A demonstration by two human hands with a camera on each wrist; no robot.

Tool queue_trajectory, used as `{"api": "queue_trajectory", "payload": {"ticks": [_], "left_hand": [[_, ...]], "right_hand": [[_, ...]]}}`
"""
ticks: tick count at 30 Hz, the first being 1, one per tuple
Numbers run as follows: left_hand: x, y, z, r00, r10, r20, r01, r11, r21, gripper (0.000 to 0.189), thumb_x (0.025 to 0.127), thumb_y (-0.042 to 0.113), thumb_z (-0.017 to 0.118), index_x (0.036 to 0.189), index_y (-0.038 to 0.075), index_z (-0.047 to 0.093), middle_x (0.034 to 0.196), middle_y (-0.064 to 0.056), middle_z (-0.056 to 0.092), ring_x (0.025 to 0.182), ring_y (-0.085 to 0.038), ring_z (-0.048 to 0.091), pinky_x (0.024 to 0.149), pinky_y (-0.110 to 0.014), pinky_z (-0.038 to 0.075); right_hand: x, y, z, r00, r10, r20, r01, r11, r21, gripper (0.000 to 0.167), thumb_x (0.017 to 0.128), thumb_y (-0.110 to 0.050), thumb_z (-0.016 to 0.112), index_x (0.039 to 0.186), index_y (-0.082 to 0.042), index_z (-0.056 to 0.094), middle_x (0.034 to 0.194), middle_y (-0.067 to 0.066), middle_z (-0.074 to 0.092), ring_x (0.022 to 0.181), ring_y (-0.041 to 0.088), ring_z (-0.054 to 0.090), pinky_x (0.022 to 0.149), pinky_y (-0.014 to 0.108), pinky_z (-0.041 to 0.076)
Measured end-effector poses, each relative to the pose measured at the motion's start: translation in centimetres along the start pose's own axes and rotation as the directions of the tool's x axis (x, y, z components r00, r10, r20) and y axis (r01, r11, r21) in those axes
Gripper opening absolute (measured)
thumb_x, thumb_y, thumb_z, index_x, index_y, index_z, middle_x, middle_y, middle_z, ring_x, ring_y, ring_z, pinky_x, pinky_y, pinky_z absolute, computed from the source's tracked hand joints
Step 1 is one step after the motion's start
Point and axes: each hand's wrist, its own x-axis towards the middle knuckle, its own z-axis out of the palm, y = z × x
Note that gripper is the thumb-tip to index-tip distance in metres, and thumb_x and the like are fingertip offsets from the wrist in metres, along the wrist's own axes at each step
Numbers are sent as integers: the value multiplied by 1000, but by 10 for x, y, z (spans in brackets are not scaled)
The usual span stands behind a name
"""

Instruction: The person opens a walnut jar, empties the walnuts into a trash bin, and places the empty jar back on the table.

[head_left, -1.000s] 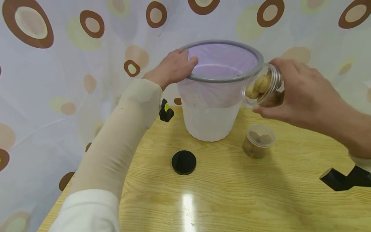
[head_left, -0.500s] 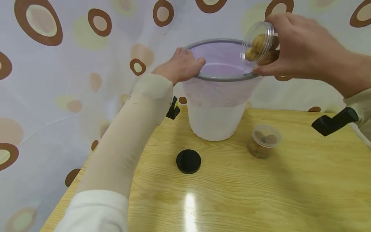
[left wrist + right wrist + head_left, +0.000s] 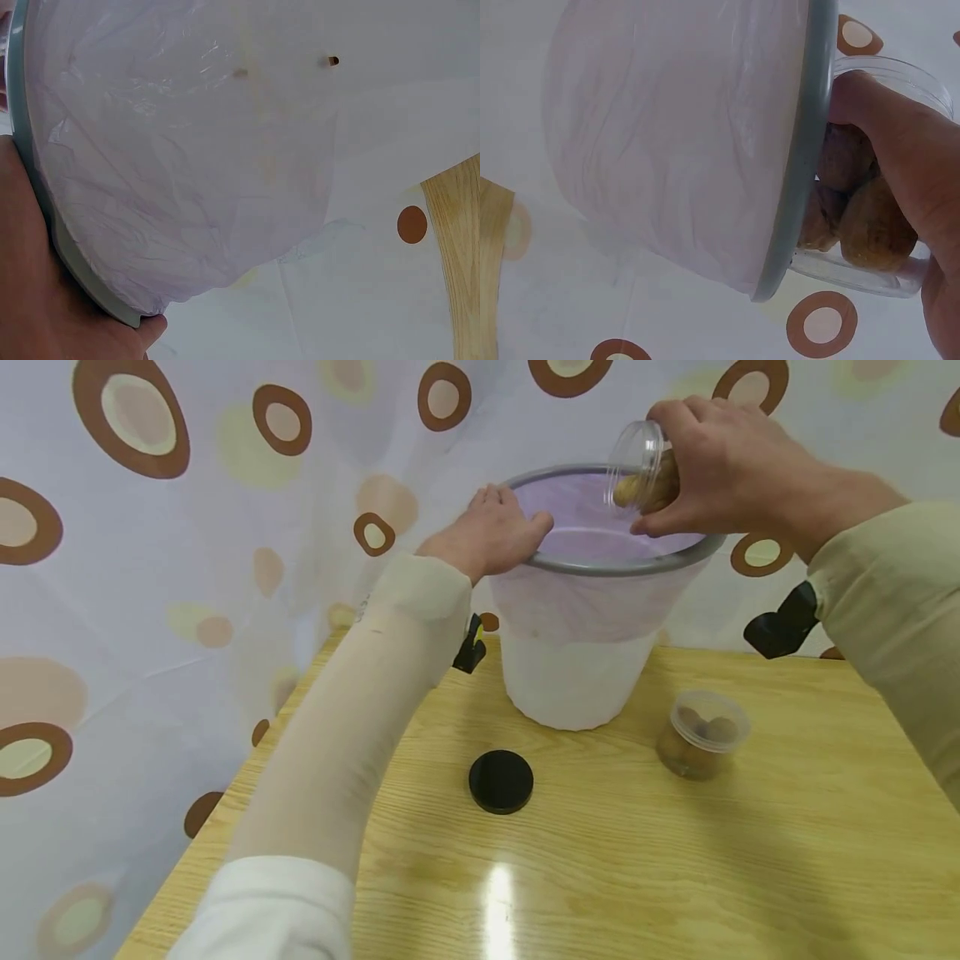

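A white bin (image 3: 573, 681) lined with a purple bag (image 3: 600, 610) stands on the table, its grey rim (image 3: 622, 567) uppermost. My left hand (image 3: 491, 531) grips that rim on the left side, and a fingertip curls past it in the left wrist view. Over the right part of the bin's mouth, my right hand (image 3: 731, 477) holds a clear plastic jar (image 3: 633, 447) tipped on its side, mouth toward the left. Several brown, walnut-like nuts (image 3: 877, 225) lie inside that jar. The fingers behind the jar are partly hidden.
A second clear jar (image 3: 701, 752) holding round brown nuts stands on the wooden table (image 3: 615, 860), right of the bin. A black round lid (image 3: 501, 782) lies in front of the bin. A patterned curtain (image 3: 225, 527) hangs behind.
My right hand has raised the jar from beside the bin's rim and carried it left over the mouth, tipping it further. My left hand stays on the rim; the view has shifted slightly.
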Motion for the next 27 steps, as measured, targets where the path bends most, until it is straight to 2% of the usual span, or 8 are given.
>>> {"api": "queue_trajectory", "payload": {"ticks": [3,5,9,12,21,27], "left_hand": [[1,1,1,1000,11,-5,-11,1000,8,79,101,50,12,156,-2,-11,166,-14,-12,155,-23,-9,125,-30,1],[2,2,1,1000,17,-13,-17,1000,19,79,101,49,12,156,-4,-9,166,-15,-9,155,-24,-7,125,-30,3],[2,1,2,1000,14,-21,-14,999,30,79,102,50,11,156,-4,-8,166,-16,-8,155,-23,-4,125,-30,4],[2,1,2,999,17,-27,-16,999,28,79,101,50,12,156,-4,-8,166,-16,-7,155,-24,-4,126,-30,4],[1,2,-1,999,15,-38,-13,999,48,80,101,50,11,156,-6,-5,166,-17,-4,154,-24,-1,125,-30,5],[-1,4,-2,999,9,-36,-7,999,50,80,101,51,12,156,-6,-5,166,-17,-5,154,-24,-2,125,-30,3]], "right_hand": [[3,3,3,1000,-15,21,16,998,-59,89,73,-36,83,136,7,36,120,30,49,110,48,46,95,64,39],[5,3,6,998,-51,35,55,990,-129,87,73,-35,82,134,6,37,118,29,49,110,49,46,97,64,37],[8,1,12,988,-150,44,156,959,-236,80,71,-30,82,128,5,39,111,27,50,108,49,50,99,65,36],[9,-1,16,979,-200,42,204,939,-278,75,69,-27,84,121,5,41,106,26,51,105,48,52,99,64,37],[9,-6,16,965,-257,47,256,898,-358,77,69,-25,88,121,3,38,114,27,50,111,48,49,105,61,34],[7,-9,18,965,-260,44,255,880,-401,83,68,-25,90,125,3,37,118,29,51,115,49,49,107,61,33]]}}
